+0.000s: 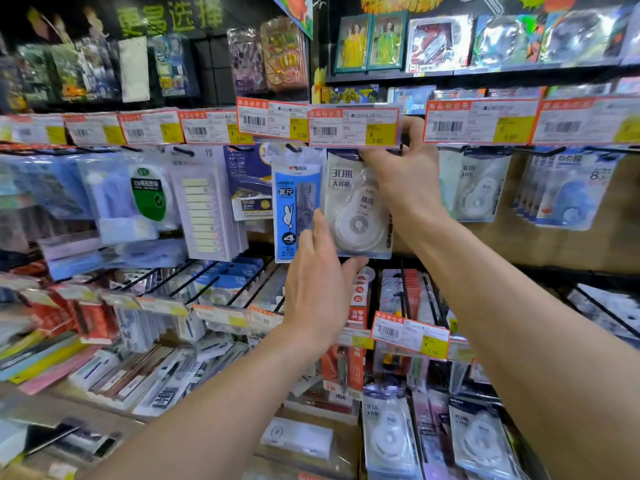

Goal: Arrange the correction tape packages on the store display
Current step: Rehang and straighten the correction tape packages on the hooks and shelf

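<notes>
A clear correction tape package with a white round dispenser hangs in the middle of the display, just under a price tag marked 5.80. My left hand holds its lower left corner, thumb under the bottom edge and fingers along its left side. My right hand grips the package's top by the hook, fingers curled behind the tag. More correction tape packages hang to the right, and others sit in the lower rack.
A blue ruler-set pack hangs right beside the held package on the left. Sticky-note packs and tape packs hang further left. Black wire hooks with price tags jut out below. Toy boxes fill the top shelf.
</notes>
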